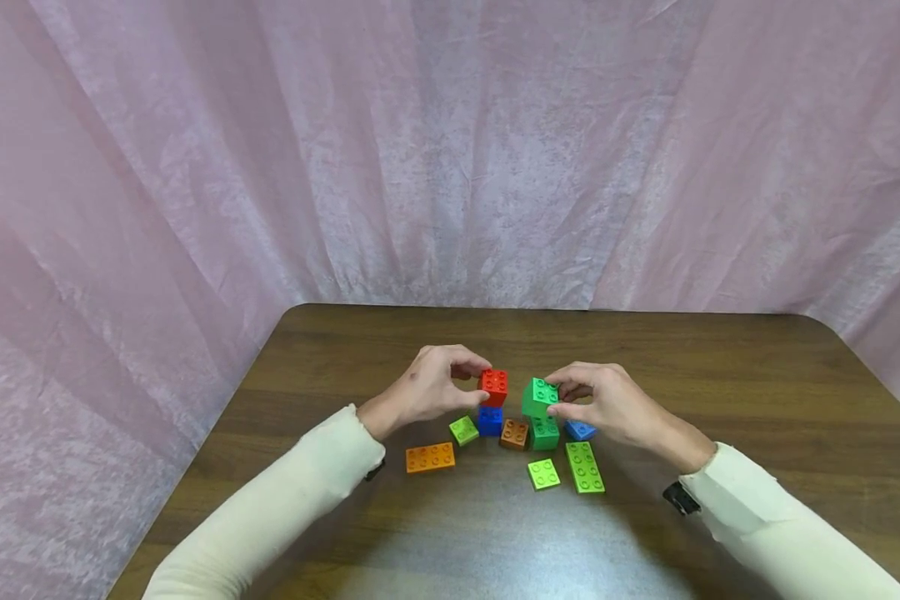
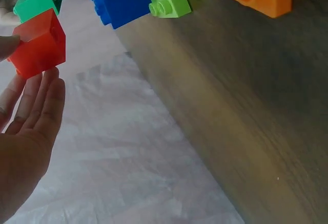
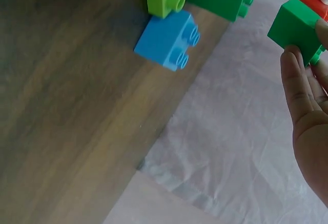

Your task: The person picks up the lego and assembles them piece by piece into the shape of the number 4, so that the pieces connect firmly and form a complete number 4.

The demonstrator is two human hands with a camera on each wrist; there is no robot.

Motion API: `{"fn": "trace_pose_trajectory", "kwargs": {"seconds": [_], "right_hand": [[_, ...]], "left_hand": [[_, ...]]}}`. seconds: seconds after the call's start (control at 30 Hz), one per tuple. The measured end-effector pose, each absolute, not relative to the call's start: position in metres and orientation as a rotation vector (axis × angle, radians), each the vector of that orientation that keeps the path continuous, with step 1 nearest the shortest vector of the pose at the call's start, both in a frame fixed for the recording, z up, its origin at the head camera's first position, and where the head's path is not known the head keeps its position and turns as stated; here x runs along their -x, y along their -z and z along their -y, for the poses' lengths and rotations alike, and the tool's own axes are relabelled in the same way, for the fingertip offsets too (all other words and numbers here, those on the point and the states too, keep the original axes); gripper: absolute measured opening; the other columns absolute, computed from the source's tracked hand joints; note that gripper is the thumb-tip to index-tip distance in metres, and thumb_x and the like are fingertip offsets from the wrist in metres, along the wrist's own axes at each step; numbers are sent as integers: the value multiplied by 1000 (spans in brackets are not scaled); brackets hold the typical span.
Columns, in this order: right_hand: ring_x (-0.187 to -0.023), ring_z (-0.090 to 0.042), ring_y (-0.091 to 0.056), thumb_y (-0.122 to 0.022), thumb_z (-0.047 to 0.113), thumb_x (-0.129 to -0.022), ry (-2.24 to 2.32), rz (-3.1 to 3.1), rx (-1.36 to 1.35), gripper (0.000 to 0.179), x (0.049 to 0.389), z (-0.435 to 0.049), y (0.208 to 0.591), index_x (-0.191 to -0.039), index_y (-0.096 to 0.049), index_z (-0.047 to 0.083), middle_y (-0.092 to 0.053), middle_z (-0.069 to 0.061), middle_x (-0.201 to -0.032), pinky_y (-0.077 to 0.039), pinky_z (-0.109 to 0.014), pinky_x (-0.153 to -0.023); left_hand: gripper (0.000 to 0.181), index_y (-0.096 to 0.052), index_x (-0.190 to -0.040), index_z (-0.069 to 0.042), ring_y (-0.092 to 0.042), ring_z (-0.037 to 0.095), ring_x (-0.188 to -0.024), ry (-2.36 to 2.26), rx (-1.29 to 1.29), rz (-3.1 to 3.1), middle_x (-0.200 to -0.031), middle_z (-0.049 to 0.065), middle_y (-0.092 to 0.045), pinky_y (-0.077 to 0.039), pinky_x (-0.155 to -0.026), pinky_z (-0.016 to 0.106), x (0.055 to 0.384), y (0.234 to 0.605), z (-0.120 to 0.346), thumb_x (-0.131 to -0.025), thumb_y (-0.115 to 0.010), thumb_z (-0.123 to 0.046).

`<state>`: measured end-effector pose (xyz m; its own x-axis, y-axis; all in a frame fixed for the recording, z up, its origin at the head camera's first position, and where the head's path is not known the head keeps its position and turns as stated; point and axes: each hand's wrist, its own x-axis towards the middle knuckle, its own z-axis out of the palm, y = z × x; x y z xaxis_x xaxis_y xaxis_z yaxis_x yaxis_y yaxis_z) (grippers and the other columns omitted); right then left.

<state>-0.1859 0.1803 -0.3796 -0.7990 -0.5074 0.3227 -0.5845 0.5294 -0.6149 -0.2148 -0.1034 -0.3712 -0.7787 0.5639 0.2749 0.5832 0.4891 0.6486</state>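
Note:
Between thumb and fingers, my left hand (image 1: 431, 387) pinches a red toy building block (image 1: 494, 387), raised above the table. My right hand (image 1: 611, 402) holds a green building block (image 1: 537, 398) in the same kind of pinch, a short way to the right of the red one. The left wrist view shows the red block (image 2: 41, 44) off the table, thumb on one side and fingertips on the other. From the right wrist, the green block (image 3: 294, 26) also hangs in the air. Below them stand a dark blue block (image 1: 490, 422) and a second green block (image 1: 545, 434).
Around these on the wooden table (image 1: 345, 350) lie an orange plate brick (image 1: 431, 457), a small lime brick (image 1: 464, 430), a brown-orange block (image 1: 514, 433), a square lime brick (image 1: 543, 474), a long lime brick (image 1: 585, 467) and a light blue block (image 1: 581, 430). Pink curtains (image 1: 450, 167) hang behind.

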Motion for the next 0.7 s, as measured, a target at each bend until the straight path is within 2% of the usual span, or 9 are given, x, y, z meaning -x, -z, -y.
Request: {"fn": "trace_pose_trajectory", "kwargs": {"seconds": [0.13,0.4,0.53,0.7], "right_hand": [[-85,-15,-69,-82,9,-83,-1119,2677,-940,33,193,-181,377,-113,-71,0,-72,-1,-96,-58,-37,-78],[-88,-18,-69,-80,10,-86,-1103,2725,-924,35,205,-179,376,-117,-69,-1,-72,-4,-98,-58,-40,-81],[-90,-22,-70,-79,9,-87,-1114,2740,-900,36,211,-180,378,-118,-68,-4,-72,-7,-99,-58,-42,-82],[-89,-24,-70,-79,5,-86,-1095,2756,-864,37,219,-182,382,-119,-67,-6,-72,-9,-97,-58,-41,-81]], "left_hand": [[33,-73,-113,-5,-67,17,-94,1158,999,2725,-105,4,-71,-56,-86,34,223,374,99,-82,-83,-12],[32,-66,-120,-2,-66,23,-101,1231,910,2793,-111,8,-64,-56,-89,40,242,385,90,-90,-75,-9],[33,-63,-124,-3,-65,24,-106,1210,882,2869,-116,8,-61,-55,-92,37,246,390,87,-93,-72,-10],[33,-62,-125,-2,-65,26,-107,1210,879,2904,-117,10,-60,-56,-89,33,251,395,86,-94,-71,-8]]}}
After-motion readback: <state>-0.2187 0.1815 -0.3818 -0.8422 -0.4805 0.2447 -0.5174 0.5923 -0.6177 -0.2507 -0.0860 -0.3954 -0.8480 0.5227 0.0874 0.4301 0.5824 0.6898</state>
